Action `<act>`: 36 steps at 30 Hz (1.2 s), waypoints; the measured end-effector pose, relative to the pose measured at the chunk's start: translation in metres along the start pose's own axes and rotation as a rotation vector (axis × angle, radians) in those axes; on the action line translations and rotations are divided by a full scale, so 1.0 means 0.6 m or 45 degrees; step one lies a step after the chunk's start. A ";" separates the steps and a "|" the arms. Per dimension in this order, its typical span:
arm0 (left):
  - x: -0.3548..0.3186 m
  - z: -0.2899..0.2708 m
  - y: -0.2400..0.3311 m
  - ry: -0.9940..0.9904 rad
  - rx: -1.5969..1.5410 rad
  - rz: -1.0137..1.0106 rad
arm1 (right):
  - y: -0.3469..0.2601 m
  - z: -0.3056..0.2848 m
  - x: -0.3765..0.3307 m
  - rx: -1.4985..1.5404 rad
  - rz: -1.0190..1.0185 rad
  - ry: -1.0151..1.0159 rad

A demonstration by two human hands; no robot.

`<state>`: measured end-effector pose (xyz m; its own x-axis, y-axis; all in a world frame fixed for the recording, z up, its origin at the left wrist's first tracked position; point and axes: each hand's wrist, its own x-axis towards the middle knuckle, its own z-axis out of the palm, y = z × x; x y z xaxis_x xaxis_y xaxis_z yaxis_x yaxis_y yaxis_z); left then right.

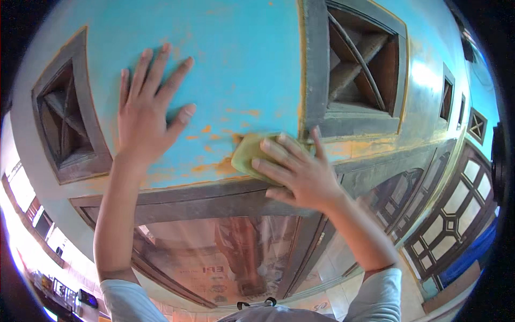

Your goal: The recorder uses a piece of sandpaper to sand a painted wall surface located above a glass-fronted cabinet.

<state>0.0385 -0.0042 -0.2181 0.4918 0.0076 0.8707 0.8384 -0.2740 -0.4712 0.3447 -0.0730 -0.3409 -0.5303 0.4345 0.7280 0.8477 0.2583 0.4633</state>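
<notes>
My left hand (146,115) lies flat on the turquoise wall (236,64), fingers spread, holding nothing. Lower and to the right, my right hand (300,169) presses a yellow-green sheet, apparently sandpaper (248,155), against the wall's lower edge. Its fingers lie over the sheet and are slightly blurred; they hide part of it. Orange patches (206,129) show through the turquoise paint around the sheet and along the bottom of the wall. Just beneath runs a dark wooden frame (214,204).
A dark-framed vent with crossed bars (365,59) is at upper right, and a similar vent (67,115) at left. Below the wood frame is a glass pane (198,257) with reflections. A panelled door (450,220) stands far right, near a blue cloth (472,252).
</notes>
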 end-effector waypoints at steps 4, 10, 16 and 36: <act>-0.002 -0.003 -0.059 0.108 0.034 -0.079 | 0.073 -0.051 0.117 -0.215 0.245 0.345; -0.070 0.000 -0.017 -0.059 -0.048 -0.017 | -0.027 -0.016 0.140 -0.074 -0.208 0.149; -0.108 -0.001 0.015 0.065 -0.459 0.305 | -0.014 -0.019 0.170 0.038 -0.469 0.327; 0.039 0.008 -0.042 0.088 -0.079 0.271 | 0.031 -0.020 0.160 0.136 0.050 0.838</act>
<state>0.0299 0.0077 -0.1864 0.6370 -0.1220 0.7611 0.7003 -0.3212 -0.6375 0.3093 -0.0371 -0.2564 -0.3678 -0.1629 0.9155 0.8452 0.3519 0.4022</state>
